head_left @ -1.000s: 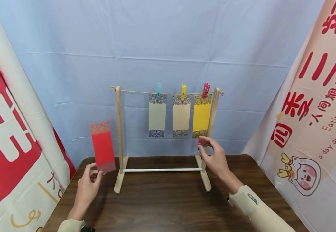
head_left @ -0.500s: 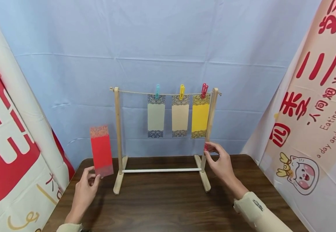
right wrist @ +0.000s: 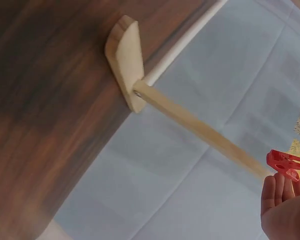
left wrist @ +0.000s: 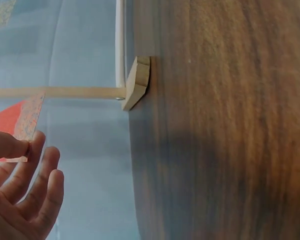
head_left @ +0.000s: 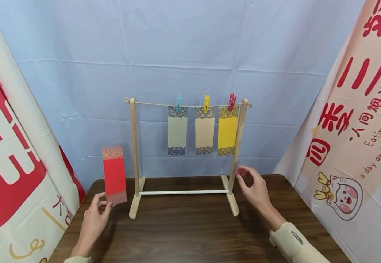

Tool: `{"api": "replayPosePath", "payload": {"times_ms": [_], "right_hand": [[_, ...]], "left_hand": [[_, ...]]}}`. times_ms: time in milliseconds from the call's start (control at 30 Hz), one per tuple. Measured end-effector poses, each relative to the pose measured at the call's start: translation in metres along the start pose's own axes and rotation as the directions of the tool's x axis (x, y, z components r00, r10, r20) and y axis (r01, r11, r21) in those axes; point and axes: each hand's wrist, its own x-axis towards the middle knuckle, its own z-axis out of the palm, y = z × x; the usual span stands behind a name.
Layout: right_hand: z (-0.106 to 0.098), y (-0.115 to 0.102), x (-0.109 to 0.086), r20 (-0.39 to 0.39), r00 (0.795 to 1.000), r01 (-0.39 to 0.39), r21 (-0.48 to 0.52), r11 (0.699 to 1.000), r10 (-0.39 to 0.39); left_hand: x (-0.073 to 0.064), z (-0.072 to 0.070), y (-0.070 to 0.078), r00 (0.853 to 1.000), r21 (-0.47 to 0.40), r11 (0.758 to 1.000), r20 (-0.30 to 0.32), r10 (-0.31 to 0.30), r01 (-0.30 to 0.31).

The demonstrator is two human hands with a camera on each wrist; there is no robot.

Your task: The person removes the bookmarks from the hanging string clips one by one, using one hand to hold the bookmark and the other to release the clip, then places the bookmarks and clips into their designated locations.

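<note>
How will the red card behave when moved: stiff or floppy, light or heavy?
The red card is probably fairly stiff: the left hand pinches only its bottom end, yet it stands nearly straight. It looks thin, so likely light. Its unsupported top might sway if moved fast.

Both hands bare: left hand (head_left: 93,220), right hand (head_left: 257,190), skin uncovered down to the wrist. Right sleeve (head_left: 303,252) is long, pale cream, plain cloth as far as I can see from here. Its cuff (head_left: 281,233) looks bulkier than the sleeve behind it, slightly uneven edge, faint greenish cast. One small dark mark (head_left: 297,237) on top near the cuff, elongated, set at a slant; can't read it. Left sleeve (head_left: 77,259): same pale cream, I only get a strip.
</note>
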Motion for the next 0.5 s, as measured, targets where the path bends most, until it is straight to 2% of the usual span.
{"api": "replayPosePath", "payload": {"times_ms": [167,367,500], "right_hand": [[-0.002,0.008,-0.008,0.003,1.0,-0.018,-0.03,0.999,0.019],[-0.005,0.016,-0.014,0.01,0.999,-0.045,-0.055,0.997,0.046],[-0.006,0.022,-0.02,0.021,0.998,-0.062,-0.072,0.995,0.064]], "left_hand": [[-0.004,-0.002,-0.004,0.998,0.02,0.999,0.052,-0.039,0.038],[-0.007,-0.004,-0.007,0.995,0.033,0.998,0.082,-0.062,0.059],[-0.009,-0.005,-0.01,0.987,0.037,0.996,0.131,-0.089,0.085]]}}
